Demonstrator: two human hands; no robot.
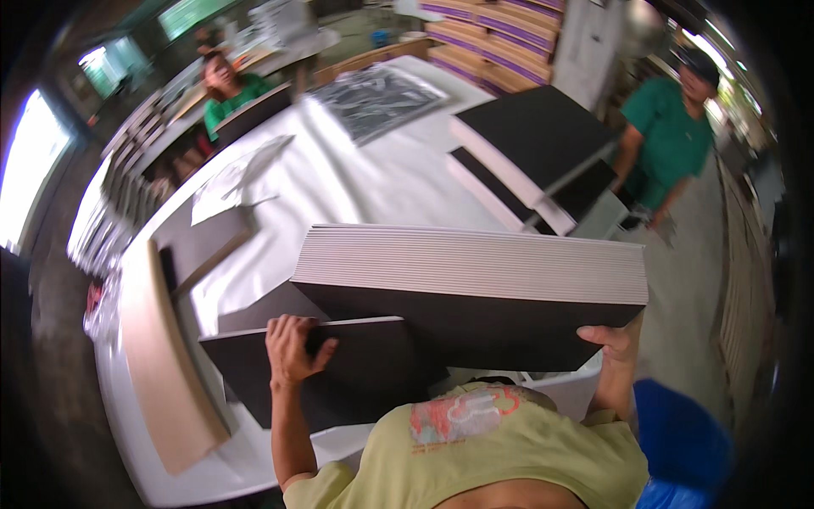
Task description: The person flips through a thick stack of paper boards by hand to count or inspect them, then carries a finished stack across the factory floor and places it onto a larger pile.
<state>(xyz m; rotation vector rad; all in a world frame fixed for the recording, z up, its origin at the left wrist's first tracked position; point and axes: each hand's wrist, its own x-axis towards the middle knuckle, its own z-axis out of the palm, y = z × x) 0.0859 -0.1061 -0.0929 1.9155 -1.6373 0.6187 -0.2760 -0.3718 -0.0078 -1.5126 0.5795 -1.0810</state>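
A thick stack of black-faced boards with white edges [475, 263] stands tilted in front of me. My right hand [612, 341] grips its right end, the thumb on the front black face and the fingers hidden behind. To the left of it, my left hand [297, 349] is wrapped over the top edge of a single black board [365, 373], which leans toward me and partly overlaps the stack's lower left. Behind that board, part of a dark grey sheet [270, 307] shows.
A white-covered table [318, 182] carries a tan curved board [170, 365], plastic-wrapped dark panels [377, 100] and another stack of black boards [538, 136]. One person in green [670, 127] stands at right; another [233, 93] holds a dark panel at far left. A blue bag-like thing [678, 437] is beside me.
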